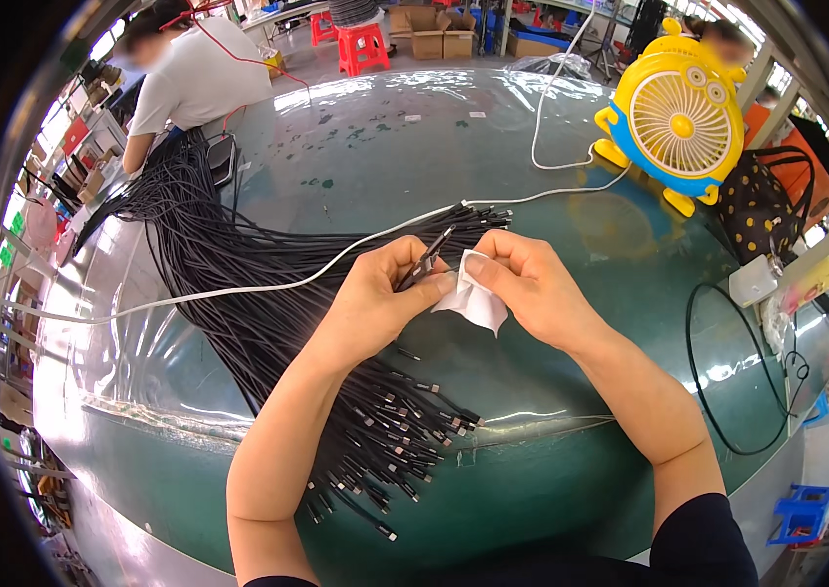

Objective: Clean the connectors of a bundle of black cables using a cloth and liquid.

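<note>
My left hand [382,293] pinches the plug end of a black cable [426,259] over the green table [492,176]. Right beside it, my right hand [522,279] holds a small white cloth [476,298] pressed up against the cable's tip. Beneath my left forearm lies a big bundle of black cables [268,293]; its plug ends fan out near the table's front edge [390,430]. A second group of plug ends [478,217] lies just beyond my hands.
A white cord [238,290] crosses the cable bundle toward a yellow and blue cartoon-shaped fan [676,117] at the back right. A black dotted bag [761,205] stands beside it. A thin black loop of cable [717,372] lies at right. Another person in a white shirt [201,78] sits at far left.
</note>
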Demonstrator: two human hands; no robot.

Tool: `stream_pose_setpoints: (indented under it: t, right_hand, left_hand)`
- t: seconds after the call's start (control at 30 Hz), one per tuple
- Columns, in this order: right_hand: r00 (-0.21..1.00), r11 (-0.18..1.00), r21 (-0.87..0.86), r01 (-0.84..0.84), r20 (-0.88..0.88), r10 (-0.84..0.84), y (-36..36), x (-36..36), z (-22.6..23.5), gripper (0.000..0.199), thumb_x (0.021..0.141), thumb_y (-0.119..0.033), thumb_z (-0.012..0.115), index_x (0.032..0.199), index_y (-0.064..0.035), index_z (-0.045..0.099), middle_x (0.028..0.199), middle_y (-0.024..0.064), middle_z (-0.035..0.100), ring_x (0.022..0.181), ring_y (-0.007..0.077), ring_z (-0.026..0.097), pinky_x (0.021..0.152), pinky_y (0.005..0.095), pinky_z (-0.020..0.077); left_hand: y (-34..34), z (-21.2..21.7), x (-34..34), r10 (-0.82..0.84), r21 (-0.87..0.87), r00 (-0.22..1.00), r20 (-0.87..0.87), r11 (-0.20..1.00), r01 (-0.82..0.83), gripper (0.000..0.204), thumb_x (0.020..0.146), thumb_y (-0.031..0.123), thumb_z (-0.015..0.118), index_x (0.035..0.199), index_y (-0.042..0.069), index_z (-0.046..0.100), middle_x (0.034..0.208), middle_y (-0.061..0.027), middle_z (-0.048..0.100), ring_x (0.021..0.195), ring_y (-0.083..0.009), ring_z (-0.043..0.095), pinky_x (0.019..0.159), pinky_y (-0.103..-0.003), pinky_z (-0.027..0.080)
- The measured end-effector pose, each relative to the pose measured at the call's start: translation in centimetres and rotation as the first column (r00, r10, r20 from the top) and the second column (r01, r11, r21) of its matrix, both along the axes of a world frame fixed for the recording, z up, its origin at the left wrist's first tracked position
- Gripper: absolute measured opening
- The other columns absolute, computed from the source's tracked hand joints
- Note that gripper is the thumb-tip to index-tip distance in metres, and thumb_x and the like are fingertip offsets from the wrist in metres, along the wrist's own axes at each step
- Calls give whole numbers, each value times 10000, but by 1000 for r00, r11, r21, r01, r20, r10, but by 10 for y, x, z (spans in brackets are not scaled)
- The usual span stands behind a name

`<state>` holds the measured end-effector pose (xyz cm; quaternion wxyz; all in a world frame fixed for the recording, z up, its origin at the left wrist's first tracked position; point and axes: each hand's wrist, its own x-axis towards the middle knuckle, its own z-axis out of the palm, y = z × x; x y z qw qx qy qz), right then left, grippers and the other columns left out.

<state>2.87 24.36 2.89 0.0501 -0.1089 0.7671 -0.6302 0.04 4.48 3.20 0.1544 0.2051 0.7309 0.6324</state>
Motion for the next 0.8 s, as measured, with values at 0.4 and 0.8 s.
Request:
stream_pose_setpoints:
  t: [0.4, 0.8]
  right_hand:
    - [981, 994, 93, 66, -191, -47, -7, 7, -3, 214, 985, -200, 510, 864, -24, 531, 687, -15, 522, 634, 44, 451, 557, 240, 393]
    - [991, 975, 208, -78, -89, 98, 23, 43, -6, 160, 952, -162, 542, 874, -23, 547, 719, 70, 635, 648, 172, 607, 597, 309, 462]
  left_hand:
    - [2, 0, 2, 4, -20, 1000, 10, 1000, -3, 159, 857, 154, 687, 800, 39, 594, 690, 72, 493, 643, -25, 376, 570, -210, 315]
    - [-13, -2, -14, 76, 47, 989, 127, 996, -82, 227, 894, 210, 663, 939, -12, 642, 727, -5, 579, 631, -82, 523, 607, -224, 437]
